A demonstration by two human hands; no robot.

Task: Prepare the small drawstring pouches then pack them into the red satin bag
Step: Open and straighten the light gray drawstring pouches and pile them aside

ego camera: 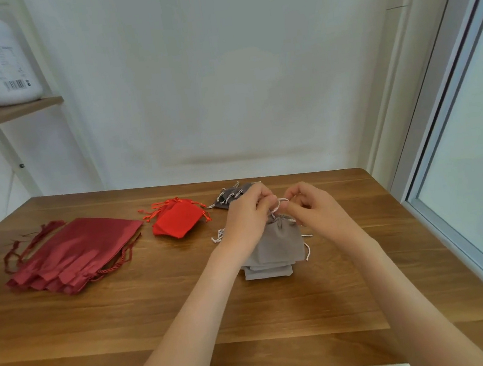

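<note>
We hold a grey pouch [278, 242] over the grey stack [269, 272] on the table [129, 320]. Our left hand [246, 219] and right hand [314, 207] are close together, both pinching its white drawstring [278, 205] at the gathered mouth; which strand each finger has, we cannot quite tell. Left of the stack lie small red pouches [177, 220], and farther left the red satin bags [71, 254]. Behind the stack sits another grey heap [231, 195].

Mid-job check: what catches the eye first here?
The left hand and right hand pinch the white drawstring of a grey pouch over a grey stack, right of centre on the table. At left, dark red satin bags fan out, bright red pouches beside them.
</note>
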